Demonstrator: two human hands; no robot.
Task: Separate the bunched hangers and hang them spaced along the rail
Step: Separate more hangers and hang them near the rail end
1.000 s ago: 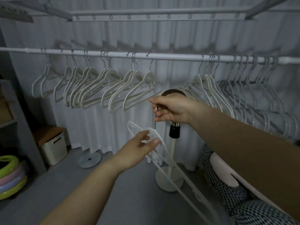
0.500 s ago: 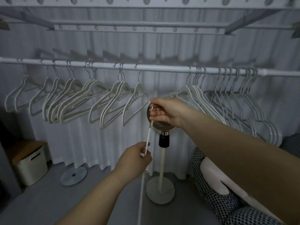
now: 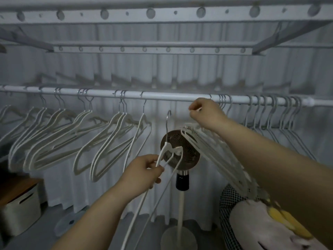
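A white rail (image 3: 171,97) runs across the view. My left hand (image 3: 144,170) grips one white hanger (image 3: 163,150) by its shoulder; its metal hook points up, just under a bare stretch of the rail. My right hand (image 3: 207,116) is raised to the rail and pinches a white piece at the top of a tight bunch of white hangers (image 3: 216,156), which slants down under my forearm. Left of the gap, white hangers (image 3: 111,134) hang spread along the rail singly and in pairs. Several thin grey hangers (image 3: 270,114) crowd the rail's right end.
A standing fan (image 3: 187,154) is right behind the held hanger, in front of a white curtain. A white box with a wooden lid (image 3: 19,206) sits on the floor at left. A checkered cushion with a plush toy (image 3: 261,222) lies lower right. A perforated rack (image 3: 153,49) hangs overhead.
My right hand let go of the hanger's hook and rose to the rail at the bunch. My left hand lifted the hanger toward the rail. The view tilted upward.
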